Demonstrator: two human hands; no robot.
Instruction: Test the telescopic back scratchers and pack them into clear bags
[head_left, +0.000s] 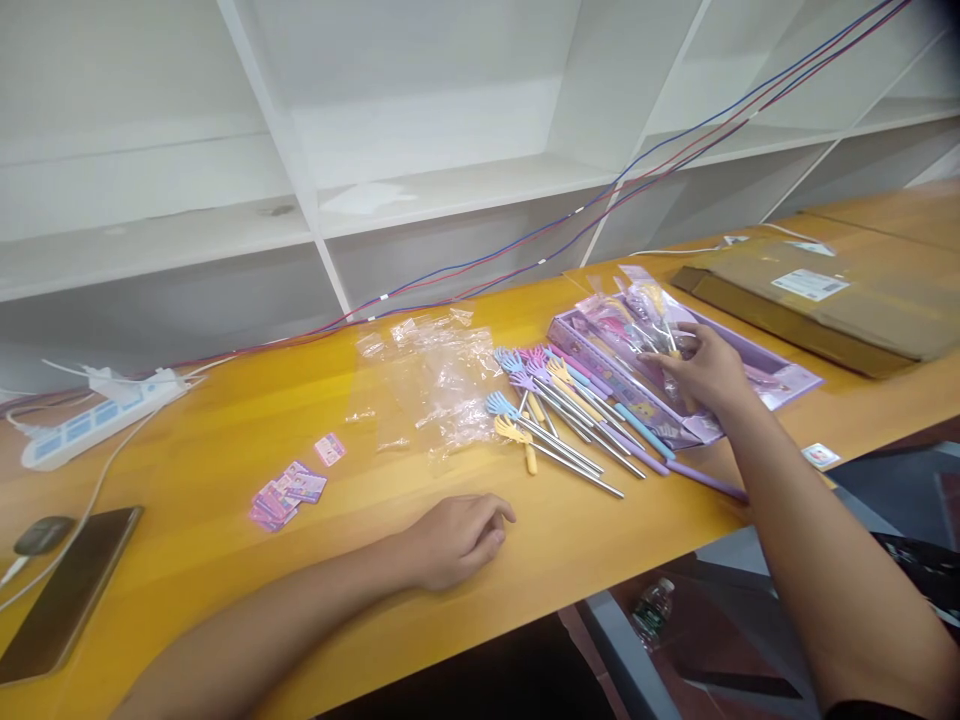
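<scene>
My right hand [709,370] is closed on a back scratcher in a clear bag [657,305], held over the purple display box [784,385]. More bagged pieces lie inside the box, partly hidden by that hand. My left hand [461,540] rests on the table, fingers loosely curled and slightly apart, holding nothing. Beyond it lies a pile of unwrapped back scratchers [577,415] with hand-shaped heads in blue, yellow, purple and pink and metal rods. Clear plastic bags [431,385] are spread to the left of the pile.
Small pink-purple cards [289,495] lie on the table's left, near a phone [67,590], a dark earbud-like case [43,536] and a power strip [105,420]. A flat cardboard box [832,300] sits at right. Cables run along white shelves [450,200]. A bottle [654,607] is below the table.
</scene>
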